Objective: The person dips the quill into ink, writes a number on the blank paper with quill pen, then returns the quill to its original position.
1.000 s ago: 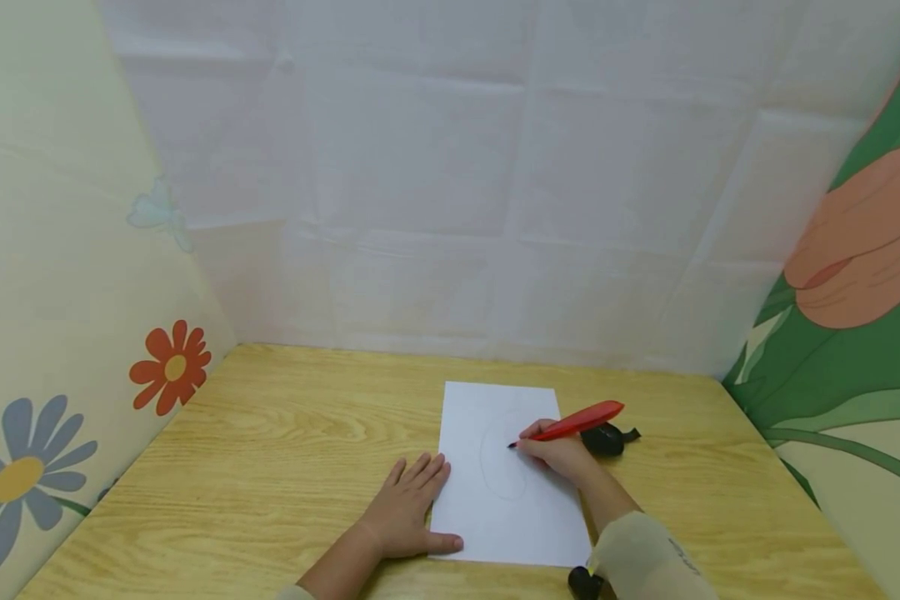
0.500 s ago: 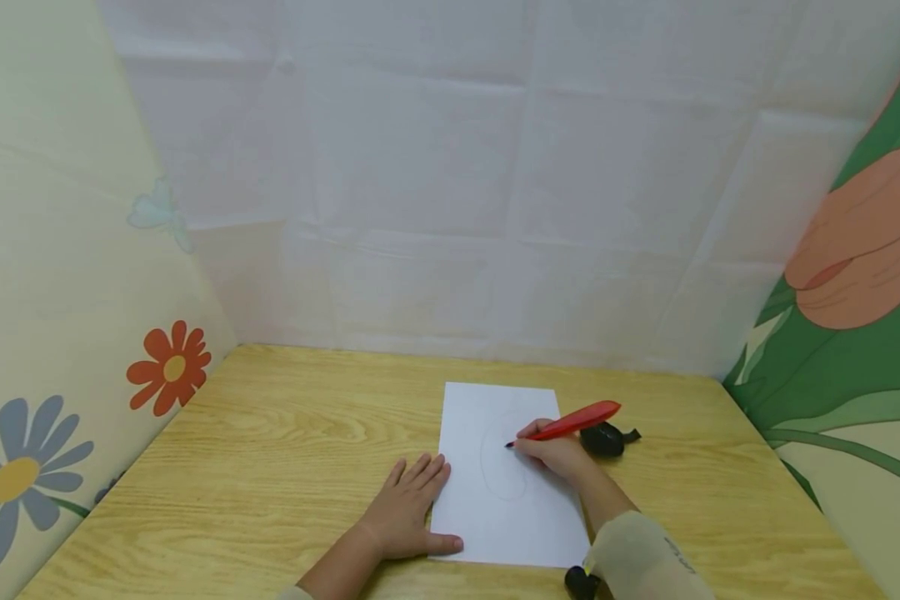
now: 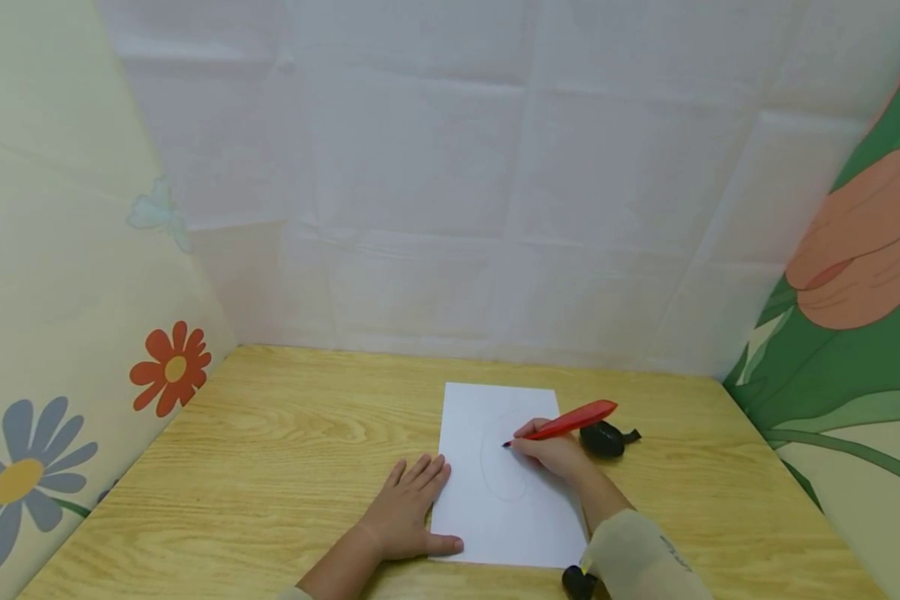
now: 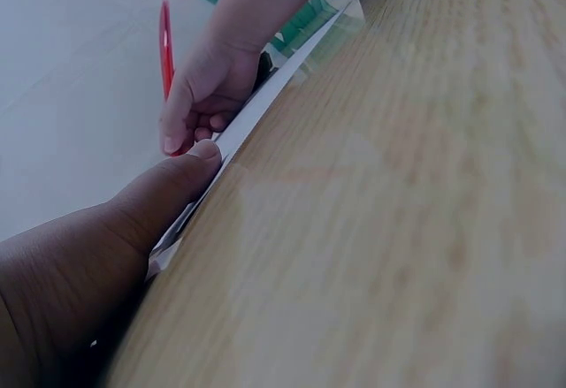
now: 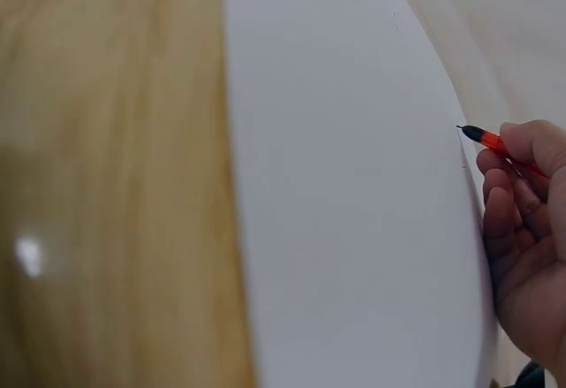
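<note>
A white sheet of paper (image 3: 510,537) lies on the wooden table, with a faint oval line drawn in its middle. My right hand (image 3: 558,457) pinches a red pen (image 3: 579,418), thick towards its back end, and its dark tip is at the paper inside the oval. In the right wrist view the thumb and fingers curl round the pen (image 5: 492,140) just behind its black tip. Flat across the sheet's left edge rests my left hand (image 3: 403,515), fingers spread and thumb on the lower corner. The left wrist view shows that thumb (image 4: 172,185) along the paper's edge.
A black rounded object (image 3: 603,439) with a stem-like end lies right of the paper. Another small dark object (image 3: 578,582) is by the right sleeve. The wooden table (image 3: 285,433) meets a white sheet backdrop (image 3: 420,208), with flower-printed cloth (image 3: 870,375) at the sides.
My right hand and the pen have shifted slightly left across the paper, and the sleeve with the small dark object moved along. The left hand has stayed in place.
</note>
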A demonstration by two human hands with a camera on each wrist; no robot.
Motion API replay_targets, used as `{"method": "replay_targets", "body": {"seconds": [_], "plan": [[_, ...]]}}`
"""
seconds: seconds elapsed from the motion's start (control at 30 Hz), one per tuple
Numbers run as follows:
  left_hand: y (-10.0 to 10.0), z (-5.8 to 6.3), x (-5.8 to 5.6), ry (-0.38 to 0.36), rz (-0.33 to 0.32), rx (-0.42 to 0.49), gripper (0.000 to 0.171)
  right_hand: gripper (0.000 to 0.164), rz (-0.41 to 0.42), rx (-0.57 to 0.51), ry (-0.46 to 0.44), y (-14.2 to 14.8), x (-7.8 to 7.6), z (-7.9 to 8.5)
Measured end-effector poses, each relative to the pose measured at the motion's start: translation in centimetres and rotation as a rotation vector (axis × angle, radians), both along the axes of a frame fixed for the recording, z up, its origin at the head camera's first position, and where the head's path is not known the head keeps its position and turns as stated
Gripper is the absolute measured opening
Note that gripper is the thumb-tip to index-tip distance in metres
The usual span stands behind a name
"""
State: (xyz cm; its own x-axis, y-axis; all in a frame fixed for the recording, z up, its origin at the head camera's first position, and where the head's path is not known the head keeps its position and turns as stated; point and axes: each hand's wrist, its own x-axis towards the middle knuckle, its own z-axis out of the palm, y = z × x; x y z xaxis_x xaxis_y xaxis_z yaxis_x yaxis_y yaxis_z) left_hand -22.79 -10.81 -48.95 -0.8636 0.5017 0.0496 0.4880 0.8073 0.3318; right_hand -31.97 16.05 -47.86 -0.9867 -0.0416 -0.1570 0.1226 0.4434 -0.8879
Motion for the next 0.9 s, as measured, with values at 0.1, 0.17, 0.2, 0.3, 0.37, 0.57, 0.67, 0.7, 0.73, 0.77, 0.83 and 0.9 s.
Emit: {"method": "replay_targets", "body": {"seconds": [0.1, 0.17, 0.2, 0.3, 0.37, 0.57, 0.67, 0.7, 0.73, 0.77, 0.83, 0.9], "plan": [[0.0, 0.1, 0.0, -0.003, 0.001, -0.001, 0.110, 0.013, 0.005, -0.004, -0.001, -0.1, -0.1, 0.0], [0.0, 0.2, 0.1, -0.013, 0.000, 0.007, 0.110, 0.013, 0.010, -0.003, -0.001, -0.2, -0.1, 0.0], [0.0, 0.3, 0.1, -0.017, -0.002, 0.011, 0.110, 0.013, 0.014, -0.002, -0.001, -0.2, -0.1, 0.0], [0.0, 0.5, 0.1, -0.031, -0.004, 0.015, 0.110, 0.013, 0.025, 0.000, 0.004, -0.3, -0.2, 0.1], [0.0, 0.5, 0.1, -0.033, -0.003, 0.010, 0.110, 0.012, 0.036, -0.012, 0.009, -0.4, -0.1, 0.1], [0.1, 0.3, 0.0, -0.031, 0.002, -0.012, 0.110, 0.013, 0.048, -0.050, 0.012, -0.7, 0.0, 0.4], [0.1, 0.4, 0.0, -0.028, 0.003, -0.018, 0.109, 0.014, 0.040, -0.044, -0.001, -0.8, 0.0, 0.5], [0.1, 0.4, 0.0, -0.027, 0.004, -0.019, 0.109, 0.014, 0.036, -0.038, -0.006, -0.9, 0.0, 0.5], [0.1, 0.5, 0.0, -0.026, 0.004, -0.021, 0.109, 0.014, 0.030, -0.037, -0.014, -0.9, 0.0, 0.5], [0.1, 0.5, 0.0, -0.025, 0.003, -0.022, 0.109, 0.014, 0.026, -0.033, -0.016, -0.9, 0.0, 0.6], [0.1, 0.5, 0.0, -0.024, 0.003, -0.025, 0.108, 0.014, 0.024, -0.031, -0.019, -1.0, 0.0, 0.6], [0.1, 0.5, 0.0, -0.024, 0.003, -0.025, 0.108, 0.014, 0.026, -0.036, -0.018, -1.0, -0.1, 0.6]]}}
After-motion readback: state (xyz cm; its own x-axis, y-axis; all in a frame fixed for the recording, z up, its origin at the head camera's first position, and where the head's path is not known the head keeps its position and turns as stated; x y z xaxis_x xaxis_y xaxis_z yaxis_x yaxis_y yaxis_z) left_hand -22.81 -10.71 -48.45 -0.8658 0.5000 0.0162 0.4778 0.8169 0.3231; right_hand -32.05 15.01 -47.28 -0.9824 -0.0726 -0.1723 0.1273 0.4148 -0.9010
